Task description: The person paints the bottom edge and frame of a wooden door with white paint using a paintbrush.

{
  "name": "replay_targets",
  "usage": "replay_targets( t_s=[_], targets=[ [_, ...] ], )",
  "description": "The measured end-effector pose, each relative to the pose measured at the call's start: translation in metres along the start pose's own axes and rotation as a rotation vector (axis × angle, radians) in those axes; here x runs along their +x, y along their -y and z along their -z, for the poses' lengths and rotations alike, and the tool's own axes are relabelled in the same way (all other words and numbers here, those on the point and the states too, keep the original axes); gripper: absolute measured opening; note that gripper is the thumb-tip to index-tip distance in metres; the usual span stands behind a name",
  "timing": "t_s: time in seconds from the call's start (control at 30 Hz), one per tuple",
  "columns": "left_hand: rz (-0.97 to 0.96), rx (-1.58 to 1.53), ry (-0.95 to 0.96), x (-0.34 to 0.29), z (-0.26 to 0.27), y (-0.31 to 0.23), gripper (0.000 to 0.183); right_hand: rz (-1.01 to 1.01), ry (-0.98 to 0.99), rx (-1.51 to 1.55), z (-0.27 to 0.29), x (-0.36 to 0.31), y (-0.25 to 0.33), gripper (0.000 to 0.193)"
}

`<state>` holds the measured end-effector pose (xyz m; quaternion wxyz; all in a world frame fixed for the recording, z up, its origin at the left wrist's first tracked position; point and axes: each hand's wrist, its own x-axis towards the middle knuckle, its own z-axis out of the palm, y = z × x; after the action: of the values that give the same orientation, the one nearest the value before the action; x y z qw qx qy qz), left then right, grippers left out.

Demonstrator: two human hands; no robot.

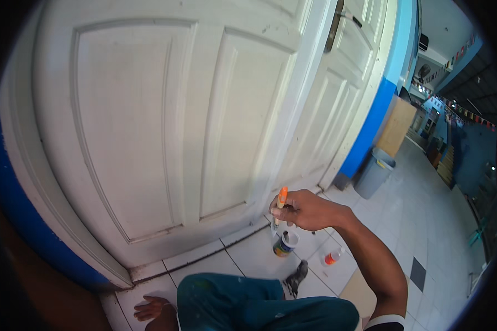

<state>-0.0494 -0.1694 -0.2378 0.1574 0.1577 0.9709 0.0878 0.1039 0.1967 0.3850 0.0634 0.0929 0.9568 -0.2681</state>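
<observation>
My right hand is closed around a paintbrush with an orange handle end. The bristles point down and look whitish, close above and beside a small paint can on the tiles. Something dark stands inside the can against its rim. Low at the left, my left hand rests on the floor with its fingers spread and nothing in it. In front of me is a white panelled double door, with dark smudges along the lower edges of its panels.
A small clear bottle with a red-orange label stands right of the can. A dark, paint-spotted rag or shoe lies near my knees; I cannot tell which. Farther right are a grey bin and a wooden board against the blue wall.
</observation>
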Motion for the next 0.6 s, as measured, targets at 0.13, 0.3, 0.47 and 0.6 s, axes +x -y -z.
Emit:
replay_targets(
  t_s=[0.13, 0.3, 0.47, 0.6],
  targets=[
    [0.037, -0.014, -0.13, 0.0, 0.032, -0.016, 0.044, 0.174, 0.063, 0.288, 0.01, 0.035, -0.016, 0.041],
    [0.009, -0.025, -0.305, 0.068, 0.104, -0.025, 0.043, 0.438, 0.06, 0.932, 0.003, 0.048, -0.07, 0.032],
    [-0.016, -0.024, -0.441, 0.117, 0.181, -0.008, 0.043, 0.429, -0.316, 1.501, -0.008, 0.006, -0.153, 0.026],
    [-0.048, -0.02, -0.509, 0.142, 0.226, -0.004, 0.043, 0.339, -0.64, 1.758, -0.032, -0.038, -0.269, 0.03]
  ],
)
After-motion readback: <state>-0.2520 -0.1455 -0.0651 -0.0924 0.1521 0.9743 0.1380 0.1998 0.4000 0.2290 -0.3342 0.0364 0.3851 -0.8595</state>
